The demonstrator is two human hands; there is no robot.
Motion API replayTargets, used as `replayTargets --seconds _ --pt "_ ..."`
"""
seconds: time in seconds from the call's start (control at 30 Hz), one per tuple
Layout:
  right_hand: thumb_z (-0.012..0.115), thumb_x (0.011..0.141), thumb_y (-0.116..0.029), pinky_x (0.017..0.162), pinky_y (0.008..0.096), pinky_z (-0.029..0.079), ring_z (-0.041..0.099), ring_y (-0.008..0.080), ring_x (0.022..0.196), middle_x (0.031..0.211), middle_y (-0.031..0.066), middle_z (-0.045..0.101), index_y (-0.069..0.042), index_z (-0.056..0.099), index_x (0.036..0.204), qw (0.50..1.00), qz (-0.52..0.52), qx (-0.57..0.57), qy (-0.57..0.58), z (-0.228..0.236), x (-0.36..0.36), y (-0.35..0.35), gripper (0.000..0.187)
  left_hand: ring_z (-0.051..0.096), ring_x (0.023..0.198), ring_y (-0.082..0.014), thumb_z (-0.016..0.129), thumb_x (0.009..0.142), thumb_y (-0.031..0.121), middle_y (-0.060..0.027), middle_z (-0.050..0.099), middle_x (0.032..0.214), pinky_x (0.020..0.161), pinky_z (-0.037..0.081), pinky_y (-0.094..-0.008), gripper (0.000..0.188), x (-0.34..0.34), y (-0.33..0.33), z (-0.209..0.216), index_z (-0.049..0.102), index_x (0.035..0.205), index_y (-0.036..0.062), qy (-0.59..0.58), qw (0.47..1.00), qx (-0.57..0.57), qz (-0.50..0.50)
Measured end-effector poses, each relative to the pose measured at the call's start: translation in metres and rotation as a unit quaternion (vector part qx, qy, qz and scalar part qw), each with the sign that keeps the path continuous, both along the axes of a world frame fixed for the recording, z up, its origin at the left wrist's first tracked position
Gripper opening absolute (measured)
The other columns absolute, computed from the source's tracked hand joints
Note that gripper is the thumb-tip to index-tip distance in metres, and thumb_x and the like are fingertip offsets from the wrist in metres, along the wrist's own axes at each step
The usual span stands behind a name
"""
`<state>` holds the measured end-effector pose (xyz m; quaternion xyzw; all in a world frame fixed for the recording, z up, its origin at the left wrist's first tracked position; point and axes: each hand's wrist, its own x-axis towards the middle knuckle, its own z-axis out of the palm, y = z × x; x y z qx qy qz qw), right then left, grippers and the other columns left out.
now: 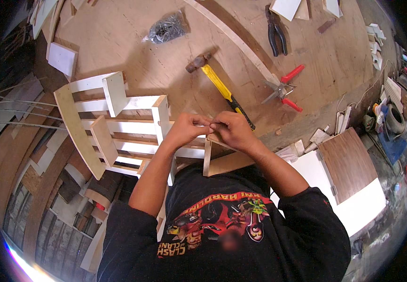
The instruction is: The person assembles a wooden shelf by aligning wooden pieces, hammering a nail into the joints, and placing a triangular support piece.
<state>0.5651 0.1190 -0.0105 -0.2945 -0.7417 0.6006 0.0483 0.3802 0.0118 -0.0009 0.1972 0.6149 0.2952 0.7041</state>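
My left hand [188,130] and my right hand [234,130] meet in front of my chest, fingertips pinched close together. Whatever lies between those fingers is too small to make out. Just under my right hand is the corner of a light wooden frame, with an upright strip [207,158] and a wider board [231,164]. A white slatted wooden piece [137,126] with short crosswise boards extends left from beneath my left forearm. Beyond my hands, a claw-less hammer [219,84] with a yellow and black handle lies on the plywood table [133,61].
Red-handled cutters [283,88] and black-handled pliers [276,35] lie at the right of the table, near a long curved wooden strip [236,40]. A clear bag of nails [167,29] sits farther back. Beside my right elbow are a brown board [348,164] and white panels.
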Motion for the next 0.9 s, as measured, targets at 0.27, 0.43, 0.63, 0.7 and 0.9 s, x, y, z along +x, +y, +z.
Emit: replayTargets --seconds 0.27,0.43,0.63,0.7,0.9 --pt "0.076 0.085 -0.013 0.065 0.0409 0.050 0.064 0.0324 0.072 0.082 0.0145 0.066 -0.002 0.070 0.089 0.999 -0.015 0.028 -0.025 0.012 0.002 0.008 0.014 0.068 0.088 -0.0144 0.081 0.082 0.011 -0.0115 0.076 0.097 0.081 0.053 -0.0300 0.017 -0.001 0.003 -0.005 0.077 0.091 -0.0040 -0.029 0.999 -0.016 0.026" --pt "0.076 0.086 -0.022 0.069 0.0437 0.050 0.063 0.0331 0.081 0.094 0.0129 0.064 -0.004 0.064 0.105 0.940 -0.086 0.308 -0.118 0.025 -0.006 0.030 0.029 0.068 0.088 -0.0154 0.082 0.080 0.009 -0.0119 0.076 0.103 0.081 0.053 -0.0301 0.016 0.000 -0.001 -0.012 0.075 0.085 -0.0046 -0.034 0.999 0.004 0.038" --pt "0.072 0.088 -0.023 0.072 0.0481 0.052 0.065 0.0346 0.089 0.097 0.0142 0.062 -0.006 0.058 0.111 0.912 -0.017 0.317 -0.262 -0.013 -0.007 0.020 0.032 0.069 0.088 -0.0154 0.081 0.080 0.007 -0.0127 0.075 0.102 0.081 0.053 -0.0301 0.014 -0.003 0.004 -0.008 0.075 0.084 -0.0047 -0.039 0.999 -0.011 0.021" --pt "0.068 0.090 -0.019 0.073 0.0503 0.053 0.066 0.0369 0.087 0.096 0.0156 0.063 -0.006 0.059 0.119 0.917 -0.026 0.258 -0.304 -0.004 -0.009 0.023 0.033 0.069 0.088 -0.0153 0.081 0.080 0.007 -0.0128 0.075 0.101 0.081 0.053 -0.0300 0.013 -0.004 0.004 -0.007 0.075 0.084 -0.0044 -0.039 0.999 -0.006 0.022" --pt "0.059 0.100 -0.014 0.084 0.0475 0.056 0.068 0.0422 0.099 0.112 0.0231 0.068 -0.006 0.050 0.144 0.981 -0.010 0.012 -0.193 0.069 0.027 0.061 0.046 0.069 0.099 -0.0182 0.080 0.077 0.006 -0.0106 0.076 0.097 0.091 0.052 -0.0328 0.009 -0.005 0.007 -0.007 0.078 0.083 -0.0003 -0.064 0.998 -0.020 0.019"
